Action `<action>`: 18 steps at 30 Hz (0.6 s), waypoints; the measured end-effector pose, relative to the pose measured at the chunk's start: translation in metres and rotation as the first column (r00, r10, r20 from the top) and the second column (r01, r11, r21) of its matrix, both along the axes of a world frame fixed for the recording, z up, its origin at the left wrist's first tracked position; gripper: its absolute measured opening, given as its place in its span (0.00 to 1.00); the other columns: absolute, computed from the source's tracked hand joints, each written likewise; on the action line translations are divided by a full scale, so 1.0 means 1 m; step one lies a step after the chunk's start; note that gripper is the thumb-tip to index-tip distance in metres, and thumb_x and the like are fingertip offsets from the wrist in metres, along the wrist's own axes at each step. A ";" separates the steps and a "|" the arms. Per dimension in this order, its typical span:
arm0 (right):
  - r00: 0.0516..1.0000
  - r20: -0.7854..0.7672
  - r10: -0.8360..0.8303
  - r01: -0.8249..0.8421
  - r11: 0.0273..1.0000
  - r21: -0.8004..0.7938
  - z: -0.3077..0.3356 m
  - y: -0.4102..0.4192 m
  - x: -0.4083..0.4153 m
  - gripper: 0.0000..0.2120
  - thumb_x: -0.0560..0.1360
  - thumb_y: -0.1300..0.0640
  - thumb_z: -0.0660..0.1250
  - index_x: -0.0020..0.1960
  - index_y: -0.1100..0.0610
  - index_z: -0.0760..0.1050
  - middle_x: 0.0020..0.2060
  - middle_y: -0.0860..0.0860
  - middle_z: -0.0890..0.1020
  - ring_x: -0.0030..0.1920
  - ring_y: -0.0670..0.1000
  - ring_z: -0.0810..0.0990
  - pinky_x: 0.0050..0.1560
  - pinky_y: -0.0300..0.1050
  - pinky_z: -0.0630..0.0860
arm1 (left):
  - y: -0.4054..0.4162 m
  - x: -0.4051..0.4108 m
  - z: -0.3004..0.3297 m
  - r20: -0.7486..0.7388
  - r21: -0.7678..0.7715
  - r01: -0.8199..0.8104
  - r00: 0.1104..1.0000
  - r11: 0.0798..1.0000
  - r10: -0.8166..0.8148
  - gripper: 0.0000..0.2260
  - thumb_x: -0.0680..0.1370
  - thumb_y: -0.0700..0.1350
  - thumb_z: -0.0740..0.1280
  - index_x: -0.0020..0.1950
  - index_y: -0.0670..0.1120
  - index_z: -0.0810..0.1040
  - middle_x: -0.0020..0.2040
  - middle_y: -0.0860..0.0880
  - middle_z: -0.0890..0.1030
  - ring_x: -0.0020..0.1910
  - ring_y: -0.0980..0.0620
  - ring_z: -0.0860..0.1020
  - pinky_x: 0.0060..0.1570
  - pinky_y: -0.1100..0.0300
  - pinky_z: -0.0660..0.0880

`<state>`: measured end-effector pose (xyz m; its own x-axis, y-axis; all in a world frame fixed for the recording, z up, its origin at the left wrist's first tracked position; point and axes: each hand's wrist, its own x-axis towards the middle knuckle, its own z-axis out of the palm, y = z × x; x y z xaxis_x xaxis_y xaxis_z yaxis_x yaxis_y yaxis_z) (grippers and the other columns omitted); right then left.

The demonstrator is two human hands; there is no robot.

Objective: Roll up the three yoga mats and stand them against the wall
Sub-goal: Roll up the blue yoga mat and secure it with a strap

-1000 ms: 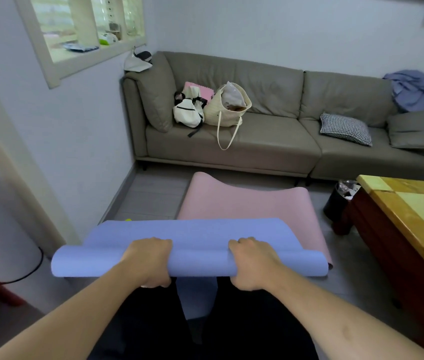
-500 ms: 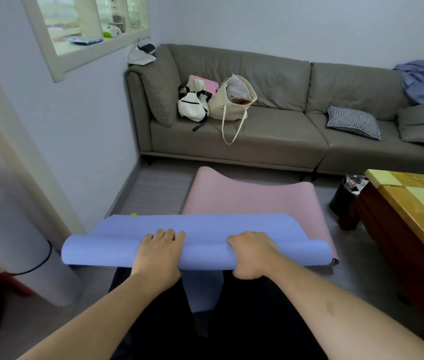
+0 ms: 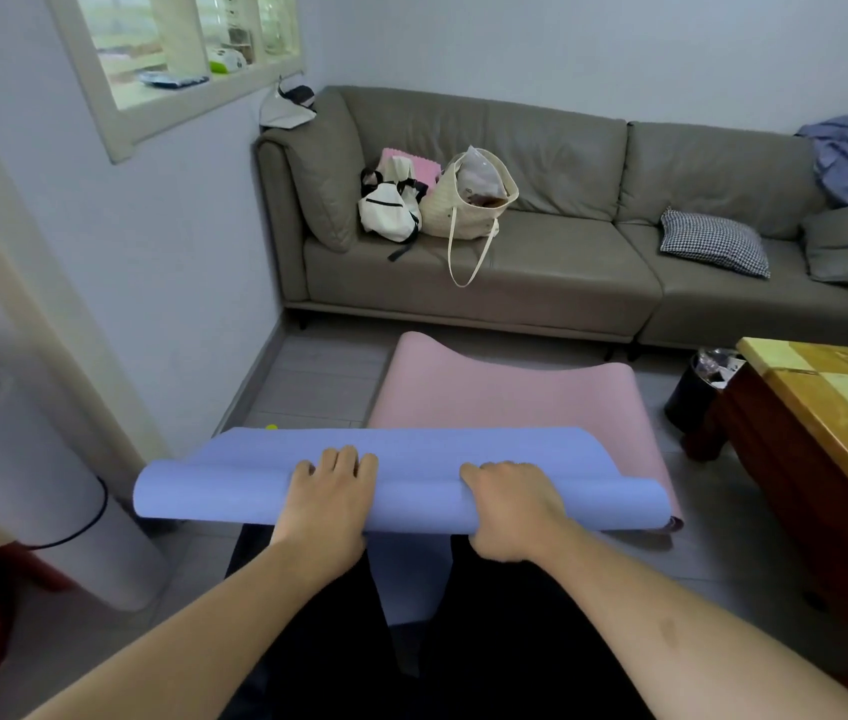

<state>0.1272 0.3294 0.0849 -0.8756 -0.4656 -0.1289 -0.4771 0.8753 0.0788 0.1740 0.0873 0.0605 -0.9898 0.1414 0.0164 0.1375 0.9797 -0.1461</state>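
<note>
Both hands on partly rolled blue yoga mat [image 3: 411, 475], near centre of floor.
Left hand [image 3: 330, 498] lies over the roll, fingers fairly straight and pressing on top. Right hand [image 3: 512, 506] has fingers curled round the roll, gripping it. Unrolled blue part extends away from the person, its right side overlapping the flat pink yoga mat [image 3: 505, 392]. Grey rolled mat [image 3: 21, 491] leans at the left wall. Grey sofa [image 3: 567, 272] far, carrying a cream tote bag [image 3: 468, 205]. No legible writing or brands.

Soft, even daylight comes from the window [image 3: 188, 49], which is washed out. Shadows under the sofa [image 3: 541, 283] are faint. Wide-angle bending curves the edges; detail is slightly soft throughout, without glare.
</note>
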 end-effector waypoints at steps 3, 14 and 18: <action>0.995 0.095 -0.009 0.010 1.000 -0.008 0.003 0.000 -0.007 0.18 0.66 0.51 0.71 0.52 0.48 0.69 0.49 0.49 0.81 0.51 0.58 0.82 0.44 0.49 0.71 | 0.004 0.001 -0.004 -0.046 0.015 -0.034 0.998 0.999 0.034 0.25 0.63 0.51 0.77 0.55 0.50 0.72 0.49 0.49 0.75 0.48 0.44 0.75 0.47 0.50 0.70; 0.990 -0.143 -0.006 0.006 1.000 -0.005 -0.014 0.002 0.005 0.21 0.67 0.51 0.72 0.58 0.53 0.73 0.49 0.50 0.78 0.49 0.57 0.79 0.47 0.52 0.69 | 0.005 -0.017 0.023 0.145 0.055 -0.125 0.983 0.991 0.115 0.22 0.70 0.52 0.71 0.61 0.52 0.69 0.58 0.50 0.75 0.58 0.44 0.76 0.50 0.49 0.66; 0.999 -0.038 -0.021 0.022 0.999 0.024 0.001 -0.004 -0.003 0.16 0.67 0.54 0.70 0.53 0.51 0.70 0.49 0.50 0.80 0.48 0.58 0.79 0.46 0.50 0.66 | 0.006 -0.002 -0.006 0.010 -0.033 -0.045 0.999 0.998 0.045 0.29 0.60 0.43 0.77 0.57 0.47 0.71 0.50 0.46 0.72 0.46 0.43 0.74 0.47 0.48 0.67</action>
<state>0.1244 0.3253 0.0864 -0.8897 -0.4440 -0.1063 -0.4547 0.8829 0.1176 0.1724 0.0931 0.0543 -0.9953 0.0968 0.0014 0.0950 0.9796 -0.1771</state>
